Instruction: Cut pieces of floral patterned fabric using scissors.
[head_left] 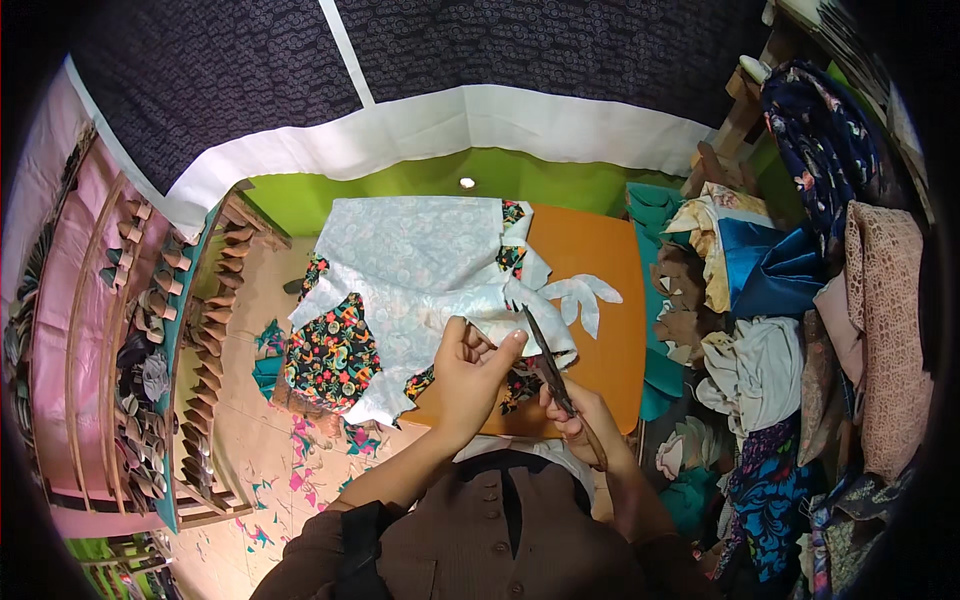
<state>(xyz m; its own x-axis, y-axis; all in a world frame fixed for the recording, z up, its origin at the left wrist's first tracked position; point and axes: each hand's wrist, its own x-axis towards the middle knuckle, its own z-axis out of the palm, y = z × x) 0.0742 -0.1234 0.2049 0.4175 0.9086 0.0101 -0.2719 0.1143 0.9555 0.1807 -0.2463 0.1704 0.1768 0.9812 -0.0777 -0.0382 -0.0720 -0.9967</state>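
A pair of dark scissors (548, 365) is in my right hand (580, 415), which is closed round the handles. The blades point up and away, over the right part of a floral fabric (420, 230). Most of that fabric lies with its pale side up; a black patch with bright flowers (335, 350) shows at the left. My left hand (470, 375) is at the fabric's near edge, left of the blades, fingers curled and thumb toward the scissors. It seems to pinch the cloth, though the grip is partly hidden. A leaf-shaped pale offcut (582, 300) lies to the right.
The fabric spreads over an orange table (610, 240). On the right are piled cloths, among them a blue satin piece (765, 265) and a white cloth (755, 370). Wooden racks with spools (205, 360) stand at the left. Coloured scraps (305, 450) litter the floor.
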